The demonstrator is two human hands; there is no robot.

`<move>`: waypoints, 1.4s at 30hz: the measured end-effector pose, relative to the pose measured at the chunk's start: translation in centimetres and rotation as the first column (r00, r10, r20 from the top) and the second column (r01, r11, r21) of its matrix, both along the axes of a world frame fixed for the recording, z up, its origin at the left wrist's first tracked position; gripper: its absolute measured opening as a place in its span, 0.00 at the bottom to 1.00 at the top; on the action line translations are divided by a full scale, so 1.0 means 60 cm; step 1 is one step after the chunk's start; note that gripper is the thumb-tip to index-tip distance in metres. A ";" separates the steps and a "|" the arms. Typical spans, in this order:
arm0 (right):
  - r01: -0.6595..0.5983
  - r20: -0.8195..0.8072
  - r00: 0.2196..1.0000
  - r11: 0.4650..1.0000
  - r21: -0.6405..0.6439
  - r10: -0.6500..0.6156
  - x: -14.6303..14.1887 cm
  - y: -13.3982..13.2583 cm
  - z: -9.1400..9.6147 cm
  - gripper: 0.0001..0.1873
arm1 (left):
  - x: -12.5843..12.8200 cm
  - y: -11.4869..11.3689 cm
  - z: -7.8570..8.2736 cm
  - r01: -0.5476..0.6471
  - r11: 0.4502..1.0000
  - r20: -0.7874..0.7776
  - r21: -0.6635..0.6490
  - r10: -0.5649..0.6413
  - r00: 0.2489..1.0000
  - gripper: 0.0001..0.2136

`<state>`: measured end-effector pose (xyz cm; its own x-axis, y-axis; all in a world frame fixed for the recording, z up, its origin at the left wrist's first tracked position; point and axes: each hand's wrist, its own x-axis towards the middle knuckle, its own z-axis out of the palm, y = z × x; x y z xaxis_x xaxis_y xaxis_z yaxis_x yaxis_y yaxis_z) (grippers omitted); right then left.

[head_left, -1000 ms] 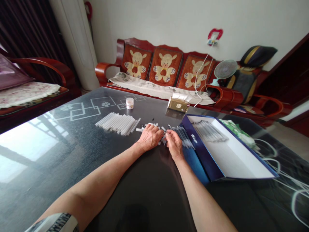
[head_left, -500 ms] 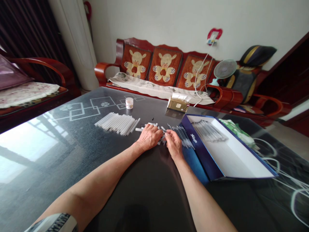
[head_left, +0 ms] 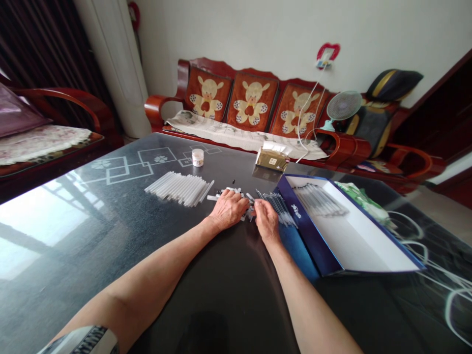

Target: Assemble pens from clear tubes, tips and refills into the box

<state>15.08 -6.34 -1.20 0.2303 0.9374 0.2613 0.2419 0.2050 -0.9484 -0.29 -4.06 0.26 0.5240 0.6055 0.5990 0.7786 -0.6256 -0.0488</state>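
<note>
1. Bunching the right hand a little more compactly, just right of the centre of the frame, with the thumb seeming to sit nearer the fingers than half a second ago.
2. Suggesting, as a judgement, a small change of finger placement at the scatter rather than any carrying away from it.
3. Keeping the left hand curled palm-down at the centre of the frame, over and beside small pieces, in nearly the same pose as earlier.
4. Impossible to say whether either grip pinches anything, with left fingertips hidden under the hand and right fingertips too bunched and small to read. Showing a short white piece just beside the right fingertips, with contact unclear.
5. Scattered loosely around the centre of the frame, with the small pieces between the hands and beyond the left knuckles, on the dark table.
6. Showing no visible shift elsewhere since the earlier frames: white tubes in a row left of centre, dark-tipped sticks right of centre, a blue box with more sticks inside at lower right, and a jar above the tubes.
</note>
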 end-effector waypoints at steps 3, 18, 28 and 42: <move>0.015 0.088 0.996 1.000 -0.024 -0.013 -0.001 -0.001 0.004 0.20 | 0.000 0.001 -0.001 0.005 1.000 -0.001 0.004 -0.005 1.000 0.16; 0.027 0.091 0.996 0.999 -0.041 -0.023 -0.001 -0.002 0.007 0.23 | 0.000 0.002 -0.003 0.012 1.000 0.004 0.005 -0.012 1.000 0.16; -0.042 0.021 0.999 0.999 -0.020 0.043 -0.001 -0.002 0.004 0.23 | -0.001 0.004 -0.005 0.009 1.000 0.010 0.017 -0.009 1.000 0.16; -0.021 -0.029 0.999 1.000 0.021 0.022 0.003 0.008 -0.009 0.16 | -0.003 0.007 -0.003 -0.005 1.000 -0.001 0.026 0.005 1.000 0.15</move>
